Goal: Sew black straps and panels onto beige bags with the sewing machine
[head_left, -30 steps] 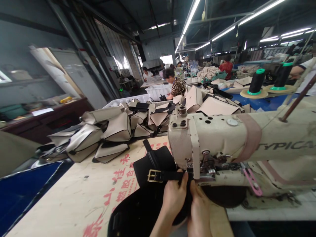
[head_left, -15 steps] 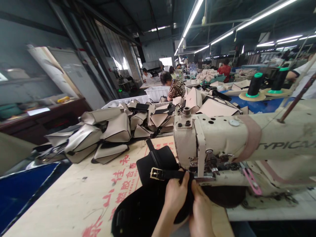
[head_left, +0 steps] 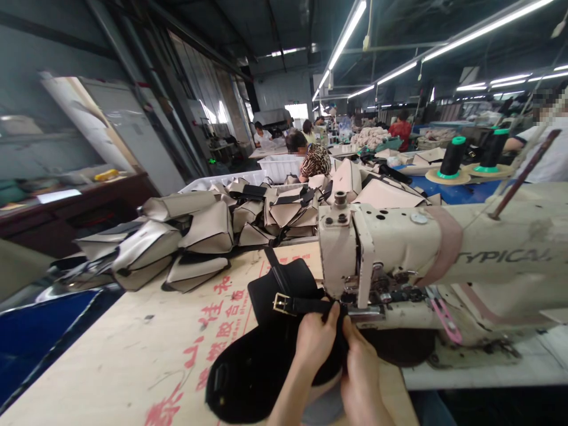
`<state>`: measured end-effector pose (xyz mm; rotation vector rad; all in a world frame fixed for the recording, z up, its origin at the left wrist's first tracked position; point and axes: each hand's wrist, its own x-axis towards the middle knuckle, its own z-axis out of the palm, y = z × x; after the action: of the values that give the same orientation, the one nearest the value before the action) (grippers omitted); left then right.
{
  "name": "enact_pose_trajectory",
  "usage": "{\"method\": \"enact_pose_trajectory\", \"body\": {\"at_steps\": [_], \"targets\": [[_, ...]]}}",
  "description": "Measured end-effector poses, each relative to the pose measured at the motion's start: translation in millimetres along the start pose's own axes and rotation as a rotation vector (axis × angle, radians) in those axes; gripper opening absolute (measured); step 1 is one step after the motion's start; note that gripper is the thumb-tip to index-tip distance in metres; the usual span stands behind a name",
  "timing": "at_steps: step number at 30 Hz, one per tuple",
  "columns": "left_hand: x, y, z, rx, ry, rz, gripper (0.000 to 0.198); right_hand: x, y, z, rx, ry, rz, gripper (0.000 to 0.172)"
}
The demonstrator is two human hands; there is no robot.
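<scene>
Left hand (head_left: 316,343) and right hand (head_left: 361,373) both pinch the strap (head_left: 306,305) right by the machine (head_left: 399,236). It's probably best fed in flat and taut, with the buckle (head_left: 280,303) well clear

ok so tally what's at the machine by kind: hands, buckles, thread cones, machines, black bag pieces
hands: 2, left hand and right hand
gold buckle: 1
thread cones, one and another: 2
sewing machine: 1
black bag piece: 1
total: 7
</scene>
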<state>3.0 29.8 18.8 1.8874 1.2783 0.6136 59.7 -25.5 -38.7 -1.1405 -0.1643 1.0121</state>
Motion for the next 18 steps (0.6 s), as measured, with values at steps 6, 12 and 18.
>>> {"method": "enact_pose_trajectory", "body": {"at_steps": [6,12,18], "targets": [[4,-1,0.1,0.027,-0.007,-0.049,0.032,2,-2,1,0.084,0.035,0.093,0.033],[7,-2,-0.2,0.037,-0.011,-0.061,0.034,1,-6,2,0.139,0.077,0.152,0.04],[11,1,-2.3,0.054,-0.001,-0.053,0.031,-2,-6,10,0.103,0.149,0.205,0.054]]}}
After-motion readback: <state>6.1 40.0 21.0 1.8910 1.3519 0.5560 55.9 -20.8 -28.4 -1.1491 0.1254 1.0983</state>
